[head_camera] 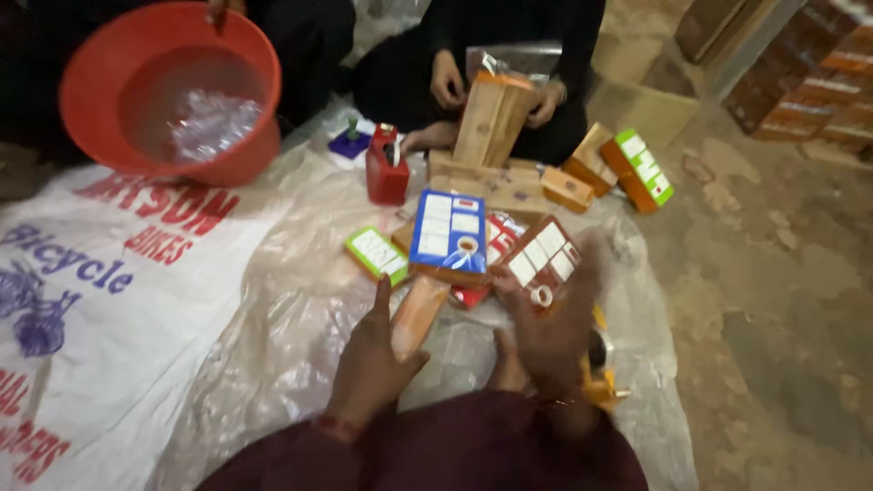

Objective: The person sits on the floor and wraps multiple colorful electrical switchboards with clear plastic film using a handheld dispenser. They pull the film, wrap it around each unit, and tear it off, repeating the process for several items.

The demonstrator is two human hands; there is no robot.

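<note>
My left hand (371,353) holds a flat orange-brown packet (417,315) by its lower end, thumb up along its left side. My right hand (551,329), blurred, grips a red box with white panels (540,261) and tilts it. Between and just beyond the two hands lie a blue box (448,234), a green box (376,254) and a red packet (491,238) on a clear plastic sheet (291,309). Across from me another person's hands (447,80) hold an upright wooden-coloured carton (492,116).
A hand holds a red bucket (171,91) with crumpled plastic inside at the upper left. A red tape dispenser (386,166) stands by the far person. More brown and green boxes (639,169) lie at the right. A yellow tape dispenser (601,382) sits beside my right wrist. A printed white sack (100,309) covers the left floor.
</note>
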